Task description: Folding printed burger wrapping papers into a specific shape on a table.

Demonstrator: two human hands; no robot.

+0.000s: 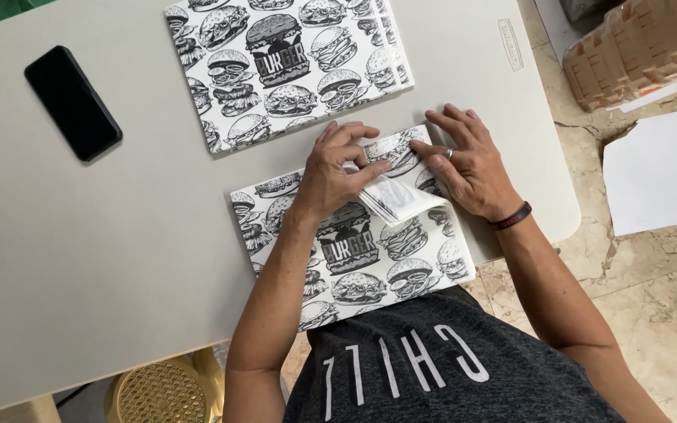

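Pinching the folded flap (pixel 392 197) between thumb and fingers, my left hand (pixel 337 171) grasped the white underside of the top sheet of printed wrapping paper (pixel 362 254), which lay on the near side of the table (pixel 119 235), just in front of my body. My right hand (pixel 468 164) was not gripping anything; it lay flat with fingers spread, pressing down the far right corner of the same sheet, just beside the flap.

As I judged it, the fold was only begun: one corner had been turned over toward the middle, showing its plain white back, while the rest of the sheet lay flat with its black-and-white burger pattern up. No crease looked finished along the other edges.

Farther off, toward the far edge of the table, a second stack of burger-print sheets (pixel 287 66) lay untouched and flat, apart from mine. A black phone (pixel 73 103) rested face up at the far left, well apart from both.
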